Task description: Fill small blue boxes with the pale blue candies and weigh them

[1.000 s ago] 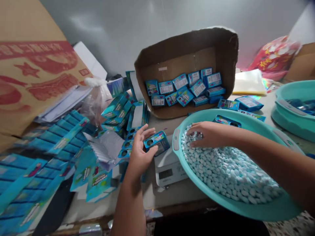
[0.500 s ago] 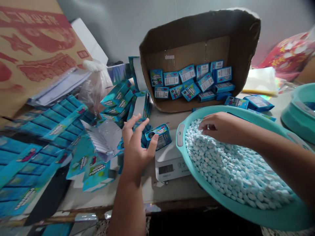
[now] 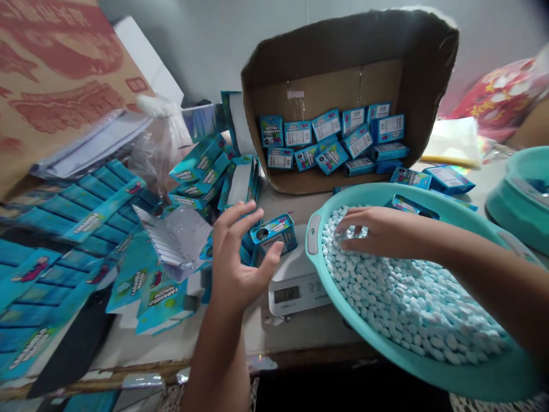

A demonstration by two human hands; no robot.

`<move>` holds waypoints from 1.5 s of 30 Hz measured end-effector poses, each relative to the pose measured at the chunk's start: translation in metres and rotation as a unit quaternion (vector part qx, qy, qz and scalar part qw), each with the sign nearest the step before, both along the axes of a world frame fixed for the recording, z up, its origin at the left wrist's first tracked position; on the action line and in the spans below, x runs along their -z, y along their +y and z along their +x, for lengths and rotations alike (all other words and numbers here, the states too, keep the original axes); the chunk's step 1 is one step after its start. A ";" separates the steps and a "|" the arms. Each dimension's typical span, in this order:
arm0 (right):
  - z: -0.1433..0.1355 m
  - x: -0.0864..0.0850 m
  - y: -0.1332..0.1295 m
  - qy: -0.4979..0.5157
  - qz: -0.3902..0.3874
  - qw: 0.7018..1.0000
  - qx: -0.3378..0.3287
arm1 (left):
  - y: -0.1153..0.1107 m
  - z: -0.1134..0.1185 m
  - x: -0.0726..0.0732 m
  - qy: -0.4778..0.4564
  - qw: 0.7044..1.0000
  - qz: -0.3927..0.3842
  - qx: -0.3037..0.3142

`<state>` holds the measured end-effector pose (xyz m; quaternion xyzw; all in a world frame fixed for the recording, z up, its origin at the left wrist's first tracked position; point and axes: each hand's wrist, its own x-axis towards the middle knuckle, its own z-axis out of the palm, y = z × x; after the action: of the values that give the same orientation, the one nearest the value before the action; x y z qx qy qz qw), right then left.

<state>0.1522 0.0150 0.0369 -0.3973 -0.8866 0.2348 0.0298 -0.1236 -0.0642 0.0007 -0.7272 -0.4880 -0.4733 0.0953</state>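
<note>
My left hand point(image 3: 240, 263) is open beside a small blue candy box point(image 3: 274, 233), its thumb and fingers spread near the box and not closed on it. A round dark hole shows in the box's top. This box rests on a white kitchen scale point(image 3: 294, 294) with a small display. To the right, my right hand point(image 3: 364, 229) is low over the pale blue candies point(image 3: 398, 303), fingers curved and thumb apart, its fingertips at the surface of the pile. The candies fill a turquoise basin point(image 3: 317, 229) with grey handles. Another blue box point(image 3: 414, 207) lies in the basin behind my right wrist.
A cardboard carton point(image 3: 274, 68) on its side holds several blue boxes. Flat blue cartons point(image 3: 163, 303), a folded paper point(image 3: 180, 240) and stacked display packs point(image 3: 86, 212) lie left. A second turquoise basin point(image 3: 510, 200) stands right. The table's front edge point(image 3: 309, 355) is close.
My right hand has moved slightly left and down into the candies, its thumb and fingers parting. My left thumb has shifted away from the candy box, and the hand is wider.
</note>
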 end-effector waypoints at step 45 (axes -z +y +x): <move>-0.002 0.012 0.006 0.020 0.059 0.998 -0.001 | 0.038 0.045 -0.007 0.271 0.955 0.096 0.071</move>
<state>0.1502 0.0212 0.0252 -0.3895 -0.8984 0.1903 0.0705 -0.0784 -0.0267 0.0081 -0.8482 -0.3433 -0.3087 0.2598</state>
